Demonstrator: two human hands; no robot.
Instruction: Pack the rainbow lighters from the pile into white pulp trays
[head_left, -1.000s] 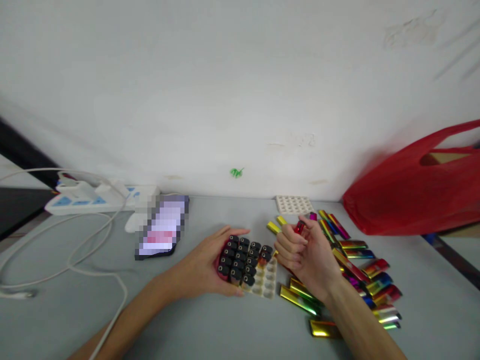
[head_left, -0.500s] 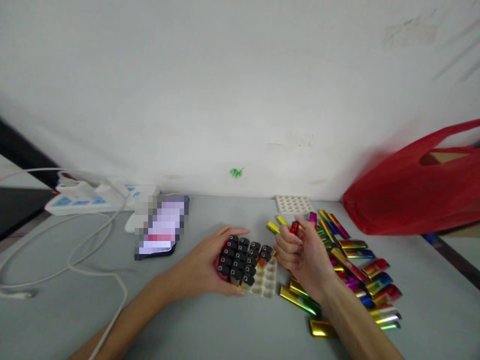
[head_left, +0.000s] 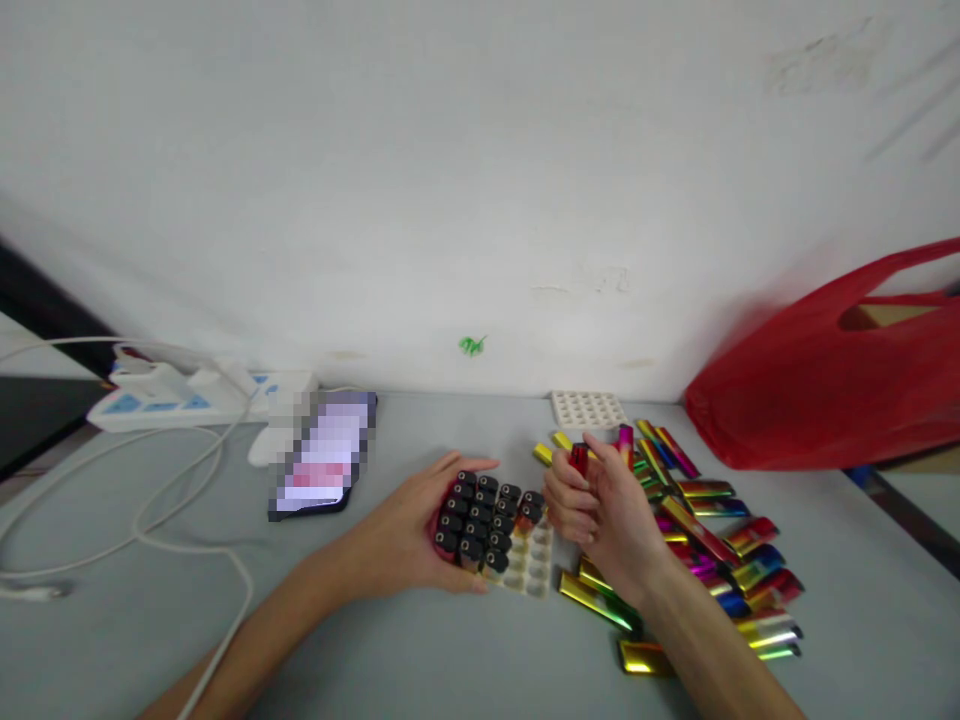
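My left hand [head_left: 416, 535] is wrapped round the left side of a pale cell tray [head_left: 537, 570], thumb at the near edge and fingers at the far edge. Several lighters [head_left: 478, 512] stand upright in it, packed close, their black ends up; cells on its right side show bare. Just right of the tray, my right hand [head_left: 600, 500] is closed round a red metallic lighter [head_left: 579, 458], whose top pokes out above the curled fingers. Beside and under that forearm lies a loose pile of shiny multicoloured lighters [head_left: 697, 530].
A second white cell tray [head_left: 589, 409] lies by the wall. At right stands a red bag [head_left: 832, 380]. To the left are a phone [head_left: 326, 455], a power strip [head_left: 202, 395] and a loose white cable [head_left: 187, 545] that crosses over my left forearm.
My right hand has shifted slightly left with the red lighter, which has turned a little in the fingers. My left hand and the tray have stayed put.
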